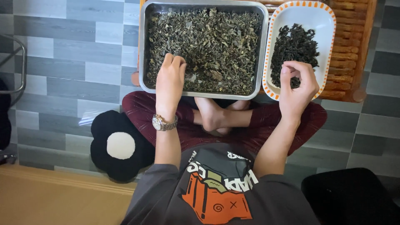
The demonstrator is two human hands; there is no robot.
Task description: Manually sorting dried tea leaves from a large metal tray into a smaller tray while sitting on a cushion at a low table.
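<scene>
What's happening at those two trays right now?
A person sits cross-legged behind a rectangular metal tray of mixed greenish dried leaves. The left hand rests fingertips-down in those leaves. The right hand pinches something small over a white orange-rimmed dish holding a pile of darker leaves.

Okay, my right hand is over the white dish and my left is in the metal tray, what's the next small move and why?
Probably let the right hand open its pinched fingertips over the dark leaf pile in the white dish, since it hovers at the pile's edge, while the left hand rests on the mixed leaves in the metal tray.
</scene>
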